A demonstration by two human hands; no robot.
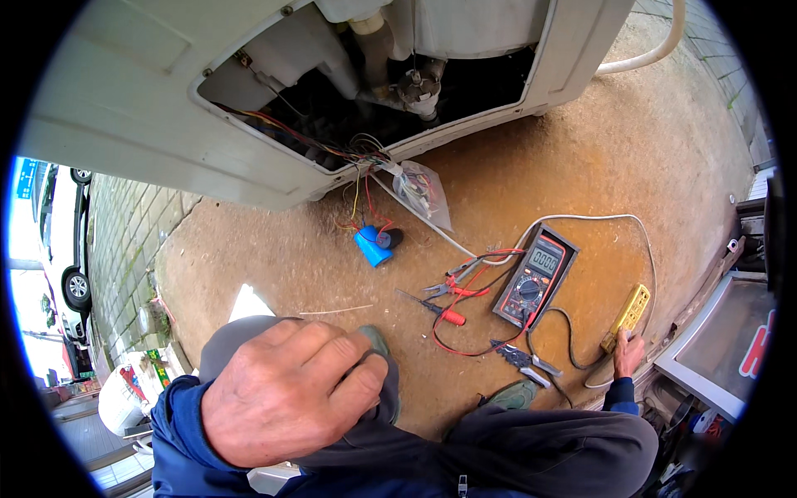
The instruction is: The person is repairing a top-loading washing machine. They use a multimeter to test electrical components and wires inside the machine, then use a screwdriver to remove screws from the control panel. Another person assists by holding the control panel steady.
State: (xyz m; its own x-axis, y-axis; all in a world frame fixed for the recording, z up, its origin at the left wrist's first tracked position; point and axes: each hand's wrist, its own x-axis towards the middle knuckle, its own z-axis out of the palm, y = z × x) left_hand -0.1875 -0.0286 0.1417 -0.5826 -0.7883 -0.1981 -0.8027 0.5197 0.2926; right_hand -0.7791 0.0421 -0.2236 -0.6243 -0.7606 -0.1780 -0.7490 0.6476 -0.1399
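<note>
My left hand (pixel 286 390) rests over my left knee, its fingers curled in and nothing visible in them. To the far right, my right hand (pixel 628 355) grips the lower end of a yellow power strip (pixel 633 309) lying on the ground. Left of the strip lies a multimeter (pixel 540 272) with a lit display. Its red test probe (pixel 452 317) and black and red clips (pixel 457 284) lie beside it. Wire strippers (pixel 516 357) and pliers (pixel 541 375) are below the meter. A blue cylindrical capacitor (pixel 371 249) lies ahead, joined to thin red and yellow wires.
A white washing machine (pixel 158 108) stands ahead, its panel opening showing a drain valve (pixel 419 90) and wiring. A plastic bag (pixel 422 192) covers some wires. The grey cable (pixel 581 217) loops over the ground. A metal-framed panel (pixel 722 332) stands right; a white bucket (pixel 123 400) left.
</note>
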